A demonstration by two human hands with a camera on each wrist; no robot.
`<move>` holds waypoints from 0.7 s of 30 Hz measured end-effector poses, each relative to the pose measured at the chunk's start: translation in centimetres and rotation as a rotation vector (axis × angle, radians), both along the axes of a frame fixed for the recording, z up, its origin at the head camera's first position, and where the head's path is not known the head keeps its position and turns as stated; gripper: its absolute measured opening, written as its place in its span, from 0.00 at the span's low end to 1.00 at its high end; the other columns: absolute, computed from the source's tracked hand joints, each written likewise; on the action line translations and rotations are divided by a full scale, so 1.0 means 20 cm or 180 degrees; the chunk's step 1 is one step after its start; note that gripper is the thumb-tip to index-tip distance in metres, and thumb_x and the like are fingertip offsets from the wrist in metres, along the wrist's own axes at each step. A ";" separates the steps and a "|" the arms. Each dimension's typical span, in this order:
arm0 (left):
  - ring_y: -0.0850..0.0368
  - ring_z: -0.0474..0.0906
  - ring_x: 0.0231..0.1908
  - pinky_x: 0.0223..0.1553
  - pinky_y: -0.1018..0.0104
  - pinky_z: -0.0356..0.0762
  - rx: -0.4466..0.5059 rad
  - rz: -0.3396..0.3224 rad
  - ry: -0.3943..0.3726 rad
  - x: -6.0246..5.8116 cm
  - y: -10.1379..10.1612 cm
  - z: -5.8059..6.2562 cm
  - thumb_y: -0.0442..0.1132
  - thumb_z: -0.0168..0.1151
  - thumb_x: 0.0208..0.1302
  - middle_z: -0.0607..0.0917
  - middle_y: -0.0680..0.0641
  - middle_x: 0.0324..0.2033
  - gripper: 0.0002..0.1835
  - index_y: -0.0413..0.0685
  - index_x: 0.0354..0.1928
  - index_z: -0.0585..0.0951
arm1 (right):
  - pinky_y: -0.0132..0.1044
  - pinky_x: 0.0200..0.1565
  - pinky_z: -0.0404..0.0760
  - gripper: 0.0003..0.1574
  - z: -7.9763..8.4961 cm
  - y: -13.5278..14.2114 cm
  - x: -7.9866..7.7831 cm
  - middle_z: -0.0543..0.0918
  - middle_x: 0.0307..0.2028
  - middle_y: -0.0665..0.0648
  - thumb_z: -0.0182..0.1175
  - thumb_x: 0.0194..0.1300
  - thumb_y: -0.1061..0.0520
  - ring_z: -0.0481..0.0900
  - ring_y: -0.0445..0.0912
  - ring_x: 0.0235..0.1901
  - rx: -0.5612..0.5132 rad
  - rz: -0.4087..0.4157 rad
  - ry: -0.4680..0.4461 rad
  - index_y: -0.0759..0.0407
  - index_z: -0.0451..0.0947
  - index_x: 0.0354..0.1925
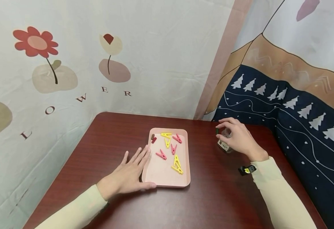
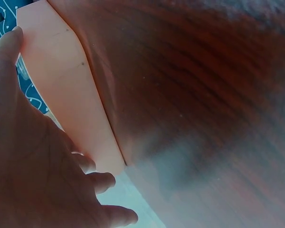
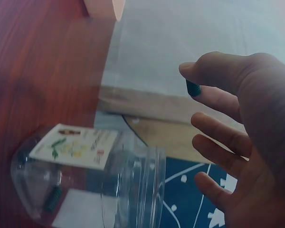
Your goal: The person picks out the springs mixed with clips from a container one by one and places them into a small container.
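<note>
My right hand [image 1: 237, 135] pinches a small dark green ribbed cylinder [image 3: 193, 88] between thumb and index finger, above a clear jar [image 3: 133, 185] with a paper label. A similar green piece [image 3: 52, 198] shows inside the jar. On the pink tray [image 1: 164, 176] lie several yellow clothespins [image 1: 177, 162] and pink-red clothespins [image 1: 161, 155]. Near its far left corner are a small brown cylinder [image 1: 153, 136] and a dark red one [image 1: 154, 140]. My left hand [image 1: 127, 175] rests against the tray's left side, fingers straight, thumb at the near edge.
The dark reddish wooden table [image 1: 210, 203] carries the tray at its middle and the jar to the right. A pale curtain [image 1: 161, 63] with flower prints hangs behind the table. A dark blue cloth [image 1: 298, 143] with white trees hangs along the right side.
</note>
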State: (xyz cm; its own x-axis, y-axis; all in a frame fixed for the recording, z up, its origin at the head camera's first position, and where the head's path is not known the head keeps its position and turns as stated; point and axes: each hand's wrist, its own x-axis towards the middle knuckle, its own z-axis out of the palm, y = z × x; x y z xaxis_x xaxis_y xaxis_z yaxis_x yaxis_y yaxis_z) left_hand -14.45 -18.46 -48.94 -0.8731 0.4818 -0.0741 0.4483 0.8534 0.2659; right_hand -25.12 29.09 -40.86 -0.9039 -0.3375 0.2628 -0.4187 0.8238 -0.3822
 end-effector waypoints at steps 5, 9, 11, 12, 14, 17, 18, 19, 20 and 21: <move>0.33 0.49 0.96 0.88 0.14 0.48 0.0002 0.0012 -0.0001 0.00 0.00 0.00 0.89 0.62 0.68 0.46 0.44 0.98 0.74 0.45 0.97 0.50 | 0.70 0.64 0.90 0.20 0.01 0.06 0.00 0.83 0.75 0.68 0.78 0.77 0.57 0.83 0.65 0.66 -0.0055 -0.0066 0.0053 0.59 0.92 0.63; 0.33 0.49 0.96 0.88 0.14 0.48 0.0006 0.0014 -0.0003 0.01 0.00 0.00 0.89 0.62 0.68 0.46 0.44 0.98 0.74 0.44 0.97 0.51 | 0.73 0.68 0.87 0.22 0.01 0.10 0.00 0.84 0.73 0.68 0.79 0.76 0.58 0.82 0.67 0.68 -0.0109 -0.0130 0.0072 0.61 0.91 0.64; 0.33 0.49 0.96 0.88 0.14 0.48 0.0003 0.0015 -0.0005 0.01 0.00 -0.01 0.89 0.61 0.68 0.46 0.44 0.98 0.74 0.45 0.97 0.51 | 0.74 0.69 0.87 0.22 0.01 0.12 0.00 0.84 0.72 0.69 0.79 0.76 0.59 0.83 0.68 0.69 -0.0129 -0.0166 0.0097 0.61 0.91 0.64; 0.33 0.49 0.96 0.88 0.14 0.48 0.0004 0.0017 -0.0002 0.01 0.00 -0.01 0.89 0.61 0.68 0.46 0.44 0.98 0.74 0.45 0.97 0.51 | 0.74 0.69 0.86 0.22 0.01 0.13 -0.01 0.84 0.72 0.69 0.79 0.75 0.59 0.83 0.68 0.69 -0.0140 -0.0178 0.0109 0.61 0.91 0.64; 0.34 0.50 0.96 0.88 0.14 0.48 0.0000 0.0021 0.0001 0.01 0.00 -0.01 0.89 0.61 0.68 0.46 0.44 0.98 0.74 0.45 0.97 0.51 | 0.74 0.69 0.86 0.21 0.01 0.15 -0.01 0.85 0.71 0.69 0.79 0.75 0.60 0.83 0.69 0.69 -0.0174 -0.0205 0.0138 0.62 0.91 0.63; 0.34 0.50 0.95 0.88 0.14 0.48 -0.0005 0.0022 0.0013 0.01 0.00 -0.01 0.89 0.61 0.68 0.46 0.44 0.98 0.74 0.45 0.97 0.51 | 0.74 0.68 0.86 0.21 0.00 0.19 -0.01 0.86 0.69 0.69 0.79 0.75 0.60 0.84 0.69 0.68 -0.0210 -0.0248 0.0176 0.63 0.91 0.62; 0.34 0.50 0.95 0.88 0.14 0.48 -0.0008 0.0019 0.0019 0.01 0.00 -0.01 0.89 0.61 0.68 0.46 0.44 0.98 0.74 0.45 0.97 0.51 | 0.75 0.68 0.86 0.21 -0.01 0.20 -0.01 0.86 0.69 0.70 0.79 0.75 0.60 0.84 0.70 0.68 -0.0221 -0.0259 0.0177 0.63 0.91 0.62; 0.34 0.50 0.95 0.88 0.14 0.48 -0.0010 0.0014 0.0024 0.01 0.00 -0.01 0.90 0.61 0.68 0.46 0.44 0.98 0.74 0.45 0.97 0.51 | 0.75 0.67 0.86 0.21 -0.01 0.22 -0.01 0.86 0.69 0.70 0.79 0.75 0.60 0.83 0.70 0.68 -0.0230 -0.0278 0.0172 0.64 0.91 0.62; 0.34 0.50 0.95 0.88 0.14 0.48 -0.0013 0.0010 0.0029 0.01 0.00 -0.01 0.90 0.61 0.68 0.46 0.44 0.98 0.74 0.45 0.97 0.51 | 0.76 0.67 0.85 0.21 -0.02 0.23 -0.01 0.86 0.68 0.71 0.79 0.75 0.59 0.83 0.70 0.68 -0.0228 -0.0292 0.0173 0.64 0.91 0.62; 0.34 0.50 0.95 0.88 0.14 0.48 -0.0011 0.0004 0.0035 0.01 0.00 -0.01 0.90 0.60 0.68 0.47 0.44 0.98 0.74 0.45 0.97 0.51 | 0.76 0.67 0.85 0.22 -0.03 0.24 0.00 0.86 0.68 0.71 0.79 0.75 0.59 0.83 0.71 0.68 -0.0229 -0.0308 0.0166 0.65 0.91 0.62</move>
State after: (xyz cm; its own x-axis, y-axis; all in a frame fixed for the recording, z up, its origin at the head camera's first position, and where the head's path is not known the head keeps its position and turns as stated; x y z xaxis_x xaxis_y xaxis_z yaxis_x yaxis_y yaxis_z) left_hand -14.22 -18.51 -49.16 -0.8746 0.4803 -0.0661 0.4501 0.8550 0.2579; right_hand -25.20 33.85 -41.42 -0.9158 -0.2279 0.3307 -0.3594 0.8325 -0.4216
